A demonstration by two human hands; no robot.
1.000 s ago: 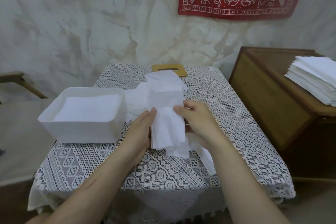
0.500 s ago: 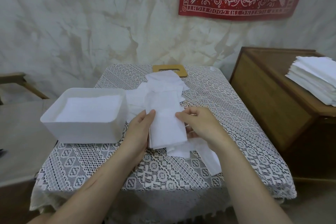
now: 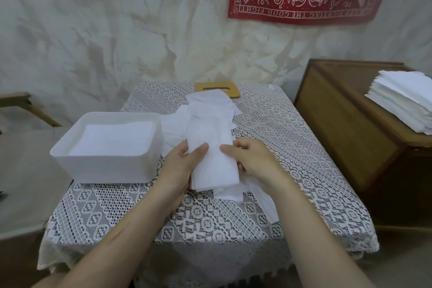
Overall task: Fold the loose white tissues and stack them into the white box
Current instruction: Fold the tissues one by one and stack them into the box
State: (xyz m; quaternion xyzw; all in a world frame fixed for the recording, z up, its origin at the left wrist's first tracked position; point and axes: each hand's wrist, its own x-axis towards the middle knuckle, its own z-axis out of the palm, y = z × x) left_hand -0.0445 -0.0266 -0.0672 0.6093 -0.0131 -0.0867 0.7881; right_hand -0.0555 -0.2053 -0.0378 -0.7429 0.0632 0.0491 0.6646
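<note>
A folded white tissue (image 3: 214,166) lies lengthwise over a loose pile of white tissues (image 3: 210,110) in the middle of the lace-covered table (image 3: 292,147). My left hand (image 3: 184,163) pinches its left edge, thumb on top. My right hand (image 3: 247,159) pinches its right edge, thumb on top and fingers curled under. The white box (image 3: 105,170) stands to the left of the pile, touching it, with flat folded tissues (image 3: 114,138) stacked inside.
A wooden lid with a slot (image 3: 219,87) lies at the table's far edge behind the pile. A wooden cabinet (image 3: 346,128) to the right carries a tall stack of white tissues (image 3: 406,103). A wooden chair arm (image 3: 21,103) shows at far left.
Both hands have drawn closer together on the folded tissue, thumbs moving inward over its top. The tissue has shifted slightly toward me and lies flatter.
</note>
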